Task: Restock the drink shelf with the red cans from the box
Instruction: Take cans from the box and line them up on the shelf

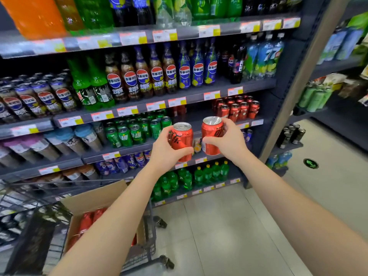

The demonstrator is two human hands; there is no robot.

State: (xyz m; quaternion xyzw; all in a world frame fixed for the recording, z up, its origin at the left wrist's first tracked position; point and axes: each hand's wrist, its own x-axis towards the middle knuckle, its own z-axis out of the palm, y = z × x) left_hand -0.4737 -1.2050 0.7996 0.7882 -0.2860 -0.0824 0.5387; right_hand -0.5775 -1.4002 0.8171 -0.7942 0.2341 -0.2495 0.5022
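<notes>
Red left can (182, 140) is gripped by the left hand (165, 150): thumb laid across the lower front, fingers curled round behind. Right can (212, 134) is pinched by the right hand (229, 142) from its right side, thumb low on the body, fingers up by the rim. Both cans are held upright in the air, just apart, in front of the shelf (199, 114) and not yet set down.

Head view, far side: a block of red stock (237, 109) is seen at the right of that shelf. Between it and the green cans (137, 130) to the left lies a bare stretch. Near left: the box (95, 198) is seated in a cart (147, 246), with spare cans (89, 220) seen inside.

Step judged: carry from box to shelf, with placing not yet begun. Task judged partway, since the box is not emptied.

Next move, as judged: both cans are to be carried farther in and into the bare stretch. They are to be stood upright beside the red stock and let go one at a time, so that no standing can is knocked.
</notes>
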